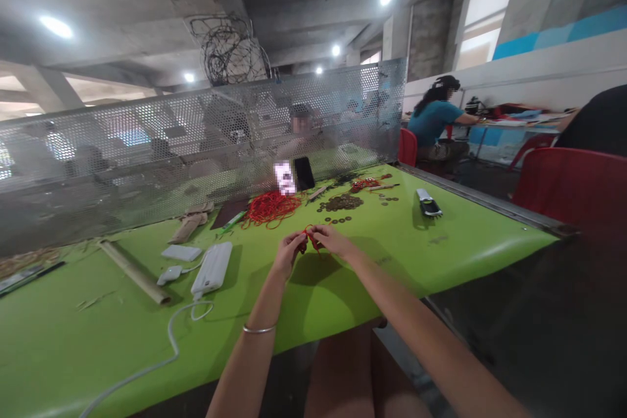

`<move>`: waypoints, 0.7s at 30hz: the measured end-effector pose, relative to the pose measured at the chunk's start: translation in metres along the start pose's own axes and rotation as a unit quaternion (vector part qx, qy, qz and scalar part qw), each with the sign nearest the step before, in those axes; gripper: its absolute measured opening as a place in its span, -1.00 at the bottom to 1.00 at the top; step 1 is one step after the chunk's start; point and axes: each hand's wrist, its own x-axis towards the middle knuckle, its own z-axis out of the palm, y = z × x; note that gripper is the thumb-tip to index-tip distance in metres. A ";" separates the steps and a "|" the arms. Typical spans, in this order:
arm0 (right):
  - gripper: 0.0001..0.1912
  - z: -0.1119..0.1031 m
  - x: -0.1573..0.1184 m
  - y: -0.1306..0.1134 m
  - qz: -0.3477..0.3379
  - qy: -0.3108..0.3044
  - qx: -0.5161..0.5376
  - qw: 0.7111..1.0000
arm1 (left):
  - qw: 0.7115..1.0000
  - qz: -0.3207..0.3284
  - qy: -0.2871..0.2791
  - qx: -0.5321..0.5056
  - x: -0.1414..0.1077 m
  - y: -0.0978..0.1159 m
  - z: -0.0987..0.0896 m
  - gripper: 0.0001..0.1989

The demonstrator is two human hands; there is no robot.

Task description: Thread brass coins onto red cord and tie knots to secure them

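Observation:
Both hands meet above the green table (pixel 392 255), close to its front edge. My left hand (pixel 290 252) is closed on a red cord (pixel 308 231) with small dark pieces hanging below the fingers. My right hand (pixel 332 240) pinches the same red cord just to the right, and a loose end dangles between the hands. Beyond them lies a short row of coins (pixel 339 219), with a heap of coins (pixel 349 202) behind it. A tangled pile of red cords (pixel 272 208) is at the back left of the hands.
A white power bank (pixel 211 268) with a cable, a bamboo tube (pixel 134 272) and a white box (pixel 181 253) lie left. A phone (pixel 304 173) leans near the perforated metal screen (pixel 196 144). A silver-black device (pixel 428 203) stands right. A person in blue (pixel 434 121) sits beyond.

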 end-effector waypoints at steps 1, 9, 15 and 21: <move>-0.86 0.000 0.000 0.000 -0.005 -0.003 -0.005 1.000 | 1.000 0.001 0.003 0.003 0.000 0.000 0.000 -0.71; -0.82 -0.006 -0.002 -0.010 -0.035 -0.020 -0.058 0.998 | 1.000 0.005 -0.001 0.029 -0.002 0.005 0.001 -0.72; -0.84 -0.013 -0.001 -0.010 -0.047 -0.029 -0.098 0.994 | 0.998 0.015 -0.011 0.056 -0.004 0.006 0.001 -0.78; -0.82 -0.018 0.005 -0.001 -0.047 -0.041 -0.146 0.987 | 0.995 0.022 -0.011 0.101 -0.004 0.007 0.000 -0.81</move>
